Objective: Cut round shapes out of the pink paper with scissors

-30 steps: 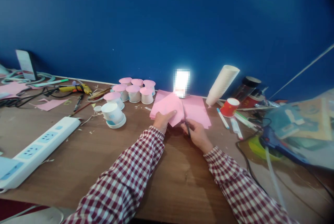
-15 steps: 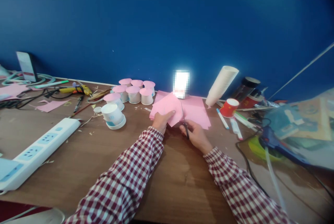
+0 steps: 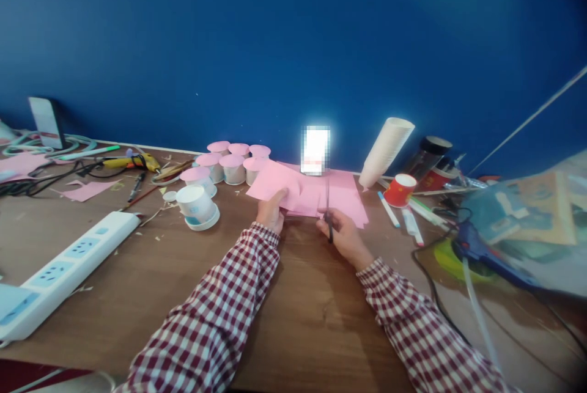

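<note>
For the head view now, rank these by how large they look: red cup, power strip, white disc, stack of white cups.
Largest to smallest:
1. power strip, though it looks nearer the camera
2. stack of white cups
3. red cup
4. white disc

The person wears long checked sleeves [image 3: 202, 301] in dark maroon and white, a small gingham pattern, with gathered, ruffled-looking cuffs [image 3: 265, 233] at both wrists; the hands are bare.
</note>
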Demonstrator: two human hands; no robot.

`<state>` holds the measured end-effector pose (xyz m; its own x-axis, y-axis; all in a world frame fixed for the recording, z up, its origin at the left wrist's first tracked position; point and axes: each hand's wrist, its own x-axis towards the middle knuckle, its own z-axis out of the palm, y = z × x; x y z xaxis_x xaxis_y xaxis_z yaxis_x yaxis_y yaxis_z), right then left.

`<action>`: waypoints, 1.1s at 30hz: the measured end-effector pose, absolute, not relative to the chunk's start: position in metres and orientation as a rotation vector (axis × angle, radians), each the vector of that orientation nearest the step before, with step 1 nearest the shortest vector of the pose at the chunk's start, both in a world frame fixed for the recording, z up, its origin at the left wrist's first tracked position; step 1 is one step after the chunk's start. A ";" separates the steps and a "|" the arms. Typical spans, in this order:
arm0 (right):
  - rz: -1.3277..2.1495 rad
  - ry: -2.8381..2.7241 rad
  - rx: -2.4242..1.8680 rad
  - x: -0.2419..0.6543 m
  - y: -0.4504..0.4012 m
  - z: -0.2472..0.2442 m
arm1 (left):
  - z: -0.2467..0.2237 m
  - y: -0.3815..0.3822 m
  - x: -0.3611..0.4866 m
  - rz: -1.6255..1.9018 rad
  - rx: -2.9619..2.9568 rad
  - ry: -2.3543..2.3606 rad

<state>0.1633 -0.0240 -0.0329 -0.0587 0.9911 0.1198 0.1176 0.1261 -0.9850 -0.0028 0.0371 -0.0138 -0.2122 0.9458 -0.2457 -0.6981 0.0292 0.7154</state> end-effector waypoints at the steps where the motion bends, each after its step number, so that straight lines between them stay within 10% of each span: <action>1: 1.078 -1.348 -1.163 0.164 -0.023 -0.032 | -0.014 0.035 -0.001 1.550 0.430 0.891; 33: 1.018 -0.744 -1.008 0.176 -0.010 -0.040 | -0.019 0.016 -0.003 0.712 1.061 0.470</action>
<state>0.1761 -0.0095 -0.0396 0.3638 0.9302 0.0498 -0.3298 0.1786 -0.9270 -0.0031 0.0164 -0.0185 0.6887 0.7249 -0.0145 -0.2990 0.3023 0.9051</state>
